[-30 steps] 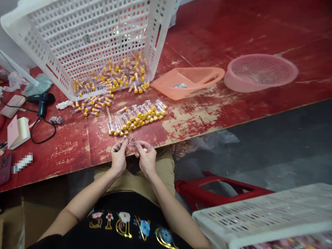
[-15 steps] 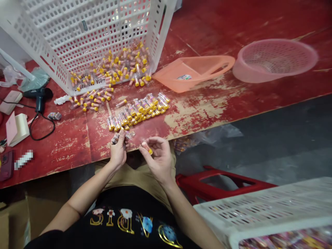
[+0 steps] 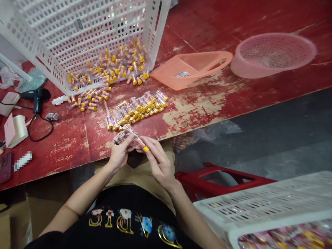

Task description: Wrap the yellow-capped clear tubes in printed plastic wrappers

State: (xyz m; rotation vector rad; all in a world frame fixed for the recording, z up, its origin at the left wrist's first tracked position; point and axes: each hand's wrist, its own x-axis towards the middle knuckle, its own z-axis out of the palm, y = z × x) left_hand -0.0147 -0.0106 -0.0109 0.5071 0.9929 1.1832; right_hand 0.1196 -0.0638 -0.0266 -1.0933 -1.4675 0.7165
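My left hand (image 3: 120,153) is closed on a small bunch of printed clear plastic sleeves (image 3: 119,137) near the table's front edge. My right hand (image 3: 161,162) pinches a small clear tube with a yellow cap (image 3: 141,142), filled with something pinkish. The tube slants between both hands, its capped end towards the right fingers. Clear film shows at its far end by my left thumb; how far the film covers the tube is hard to tell. Just beyond lie rows of yellow-capped tubes in printed wrap (image 3: 137,108).
A white crate (image 3: 158,38) tipped on its side spills loose tubes (image 3: 95,98) onto the red table. An orange scoop (image 3: 190,67) and a pink basket (image 3: 243,69) sit to the right. A hair dryer (image 3: 37,100) lies left. Another crate (image 3: 259,204) and a red stool (image 3: 223,180) stand below.
My right hand has moved left with the tube, up to my left hand. The tube now meets film at the left fingers; before, the hands were apart. The view shifted slightly.
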